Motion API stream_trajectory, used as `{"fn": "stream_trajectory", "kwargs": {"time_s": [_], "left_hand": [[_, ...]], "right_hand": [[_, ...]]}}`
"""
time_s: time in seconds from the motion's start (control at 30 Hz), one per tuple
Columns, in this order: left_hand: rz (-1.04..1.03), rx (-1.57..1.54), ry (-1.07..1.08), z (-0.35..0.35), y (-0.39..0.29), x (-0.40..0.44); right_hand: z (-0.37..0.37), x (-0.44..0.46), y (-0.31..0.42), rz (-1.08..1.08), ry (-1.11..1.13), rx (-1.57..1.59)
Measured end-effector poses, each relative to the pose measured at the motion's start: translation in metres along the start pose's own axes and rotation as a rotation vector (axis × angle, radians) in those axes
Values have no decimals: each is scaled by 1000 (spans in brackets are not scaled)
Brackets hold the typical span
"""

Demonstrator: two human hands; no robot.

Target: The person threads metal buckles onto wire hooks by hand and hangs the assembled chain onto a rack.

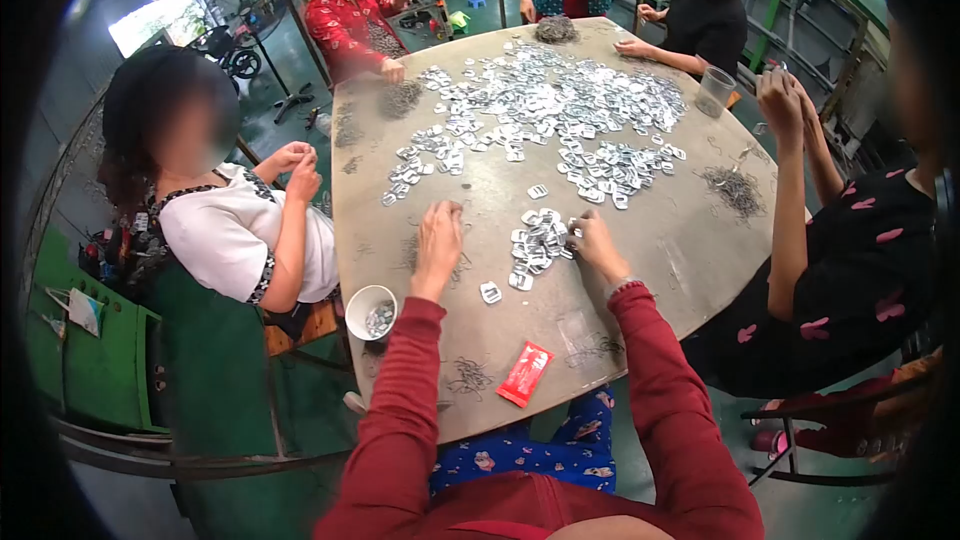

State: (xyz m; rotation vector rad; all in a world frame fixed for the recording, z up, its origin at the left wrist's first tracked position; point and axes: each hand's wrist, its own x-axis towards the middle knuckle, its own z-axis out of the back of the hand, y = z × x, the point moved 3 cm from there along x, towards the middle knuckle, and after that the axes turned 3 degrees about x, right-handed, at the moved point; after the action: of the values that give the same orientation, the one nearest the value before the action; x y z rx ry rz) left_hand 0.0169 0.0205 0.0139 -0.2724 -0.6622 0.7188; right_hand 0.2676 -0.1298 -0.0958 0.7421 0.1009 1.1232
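Just in front of me on the table (490,340) lies a small pile of silver metal buckles (540,240). My right hand (595,240) touches the right side of this pile, its fingertips closed together at a buckle; exactly what they pinch is too small to make out. To the left of the pile, my left hand (438,240) rests low over the table with its fingers bent downward, and whether it holds anything is hidden. One loose buckle (490,292) lies between my left hand and the pile. A large spread of similar buckles (540,90) covers the table's far half.
A white cup (371,313) with small pieces stands at the left edge. A red packet (525,374) lies near me. Dark wire tangles (733,190) lie at the right and elsewhere. A clear cup (714,92) stands far right. Several people surround the table.
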Motion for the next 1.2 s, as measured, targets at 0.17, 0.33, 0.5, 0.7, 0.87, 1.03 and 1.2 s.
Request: {"fn": "stream_trajectory", "kwargs": {"time_s": [0.17,0.33,0.5,0.7,0.87,1.03,1.2], "left_hand": [[24,-427,51,21,-44,-63],[209,-885,305,19,-80,-122],[-72,-802,316,45,-128,-142],[-250,-620,146,65,-140,-152],[-116,-793,257,64,-134,-156],[105,-1036,476,61,-122,-163],[126,-1067,457,63,-118,-166]], "right_hand": [[10,-35,17,-299,-162,553],[43,-109,109,-279,-221,789],[71,-171,172,-277,-253,917],[88,-199,206,-244,-288,888],[86,-206,210,-209,-181,918],[110,-201,210,-207,-77,1046],[103,-164,117,-320,-143,820]]}}
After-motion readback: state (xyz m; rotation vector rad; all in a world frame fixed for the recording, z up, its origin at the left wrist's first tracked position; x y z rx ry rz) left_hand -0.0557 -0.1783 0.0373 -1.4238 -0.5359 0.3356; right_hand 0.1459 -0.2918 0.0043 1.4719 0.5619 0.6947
